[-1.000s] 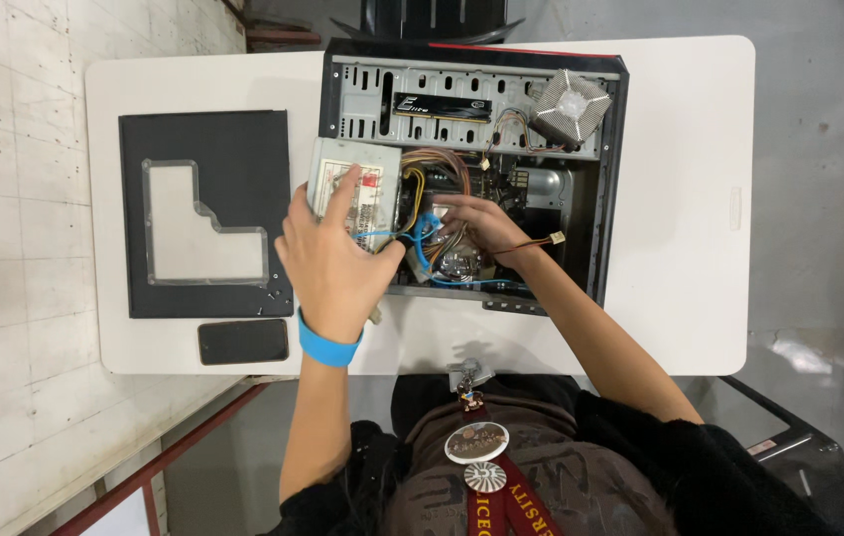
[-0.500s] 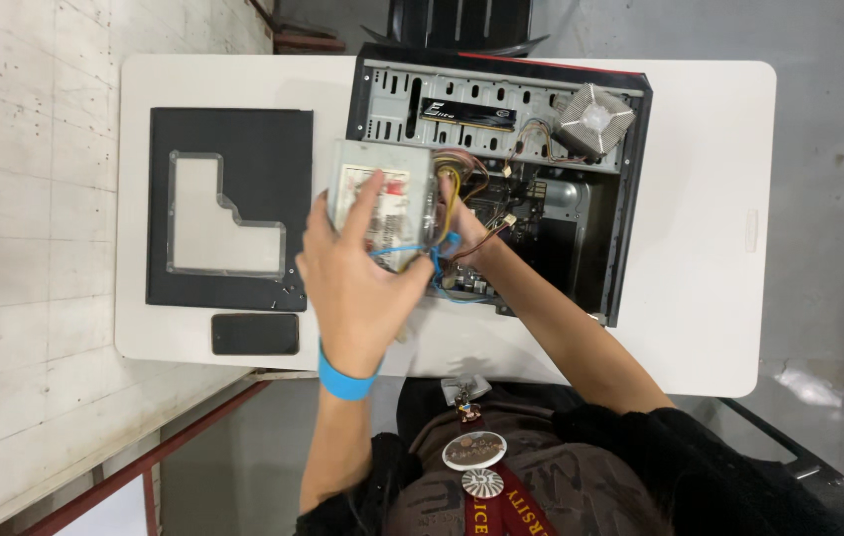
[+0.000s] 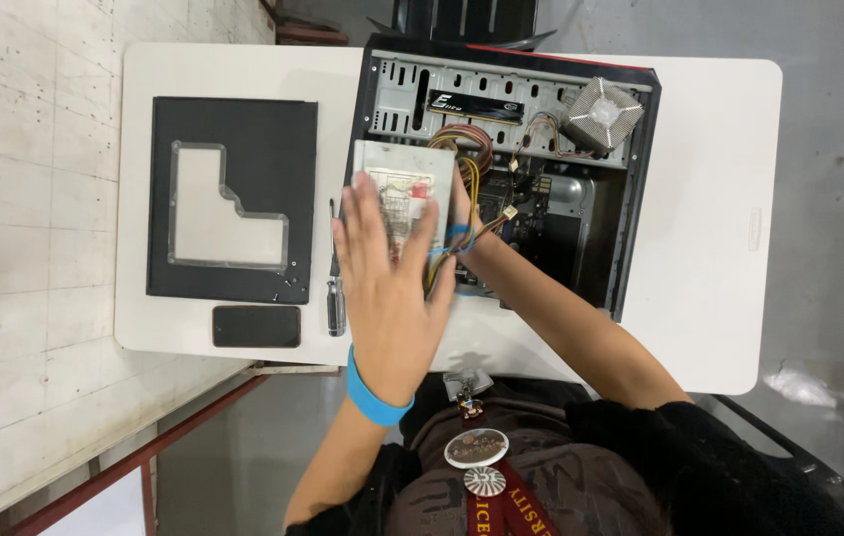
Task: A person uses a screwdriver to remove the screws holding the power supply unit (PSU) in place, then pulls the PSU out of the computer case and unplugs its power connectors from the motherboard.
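**Power Supply Held Above an Opened Computer Case**

A white table point(image 3: 700, 298) fills most of the view, standing on a floor that is pale tile on one side and grey on the other. It serves as the workbench, so everything in use lies flat on it within arm's reach.

The largest thing on it is a black computer case point(image 3: 640, 199), laid on its side with the open face up, which gives a straight view down onto the boards, the bundled wires and the finned cooler point(image 3: 600, 111) in the far corner. Its removed side panel point(image 3: 233, 199), black with a clear window, lies flat to the left, well apart from the case, seemingly put aside to keep the opening free.

The grey metal power supply point(image 3: 397, 174) sits at the near left part of the case opening, its coloured cables point(image 3: 471, 164) trailing into the interior. The left hand point(image 3: 387, 288) lies over it from above, fingers spread wide and nearly straight, palm pressed on its top rather than curled round it; this looks like a steadying hold. The right hand point(image 3: 461, 233) reaches in beside the unit among the cables; it is mostly hidden, so how far its fingers are closed cannot be told.

Between panel and case lies a screwdriver point(image 3: 334, 288), and a dark phone point(image 3: 256, 326) rests at the near edge, just below the panel.
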